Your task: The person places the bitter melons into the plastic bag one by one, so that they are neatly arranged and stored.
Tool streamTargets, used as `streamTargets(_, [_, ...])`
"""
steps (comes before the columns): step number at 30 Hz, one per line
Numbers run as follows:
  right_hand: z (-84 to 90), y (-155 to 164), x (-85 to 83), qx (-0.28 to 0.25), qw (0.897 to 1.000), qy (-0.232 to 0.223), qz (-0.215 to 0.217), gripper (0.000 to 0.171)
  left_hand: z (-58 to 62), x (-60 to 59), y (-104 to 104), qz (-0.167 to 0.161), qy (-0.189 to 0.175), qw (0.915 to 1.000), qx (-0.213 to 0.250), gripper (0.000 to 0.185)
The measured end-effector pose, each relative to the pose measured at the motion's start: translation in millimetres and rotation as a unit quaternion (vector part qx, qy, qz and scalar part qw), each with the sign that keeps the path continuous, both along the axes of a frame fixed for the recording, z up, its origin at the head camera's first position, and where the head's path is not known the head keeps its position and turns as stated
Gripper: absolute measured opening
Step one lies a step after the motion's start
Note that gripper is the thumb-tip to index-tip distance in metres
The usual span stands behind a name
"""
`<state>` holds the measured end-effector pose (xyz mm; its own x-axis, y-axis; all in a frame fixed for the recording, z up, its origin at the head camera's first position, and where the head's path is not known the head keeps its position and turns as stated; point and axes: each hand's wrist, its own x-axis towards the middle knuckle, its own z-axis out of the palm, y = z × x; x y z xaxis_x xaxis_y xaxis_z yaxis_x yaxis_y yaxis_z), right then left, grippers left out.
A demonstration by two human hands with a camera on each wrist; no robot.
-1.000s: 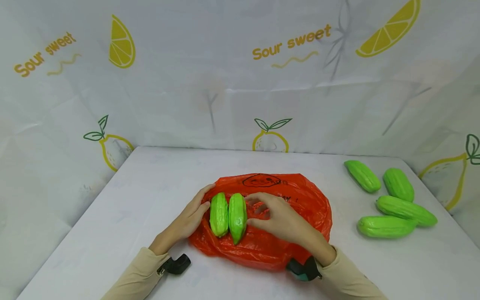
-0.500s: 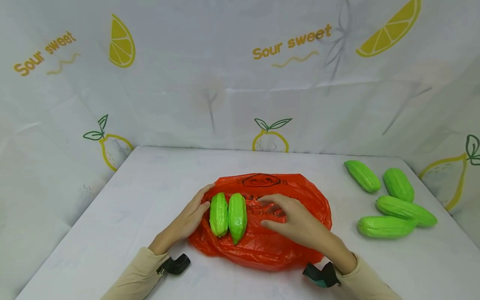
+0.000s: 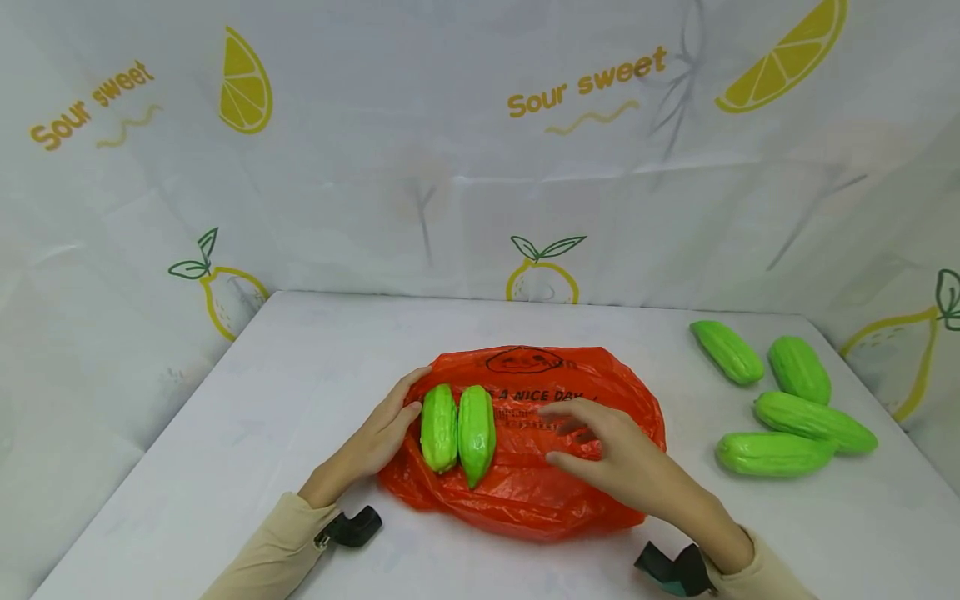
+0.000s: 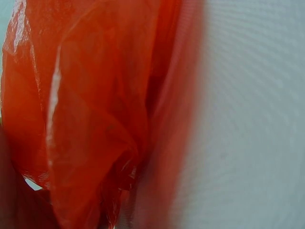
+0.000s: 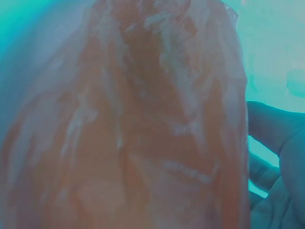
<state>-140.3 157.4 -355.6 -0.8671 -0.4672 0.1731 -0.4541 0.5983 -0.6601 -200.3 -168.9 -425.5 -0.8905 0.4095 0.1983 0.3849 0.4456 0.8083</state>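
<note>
A red plastic bag (image 3: 540, 500) with black print lies spread on the white table. Two bright green, ridged bitter melons (image 3: 438, 429) sit side by side in its left part. At the bag's left edge my left hand (image 3: 375, 437) holds the rim, thumb on the inner side beside the nearer melon. My right hand (image 3: 618, 454) hovers over the bag's right half, thumb and fingers apart, holding nothing. Red film (image 4: 90, 95) fills much of the left wrist view, hiding most of that hand. In the right wrist view, fingers (image 5: 267, 124) show past the blurred bag.
Several more green bitter melons (image 3: 798, 371) lie loose at the table's right side, two of them touching. A white cloth backdrop (image 3: 420, 167) with lemon prints rises behind the table (image 3: 247, 400). Black camera mounts (image 3: 356, 527) hang at both wrists.
My right hand has drawn back from beside the right melon, moving right and slightly down over the bag. The left hand, both melons and the bag have stayed put.
</note>
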Motion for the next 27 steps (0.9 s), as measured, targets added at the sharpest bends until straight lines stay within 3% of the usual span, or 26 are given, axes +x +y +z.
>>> streamTargets(6, [1.5, 9, 4.2, -0.004, 1.0, 0.014, 0.0, 0.043, -0.8, -0.3, 0, 0.002, -0.003, 1.0, 0.002, 0.05])
streamTargets(19, [16.8, 36, 4.9, 0.012, 0.995, 0.094, -0.011, 0.046, -0.5, -0.7, 1, 0.003, -0.003, 1.0, 0.002, 0.05])
streamTargets(27, [30.6, 52, 8.6, 0.037, 0.994, 0.096, -0.025, 0.049, -0.2, 0.0, 0, 0.002, -0.005, 1.0, 0.001, 0.05])
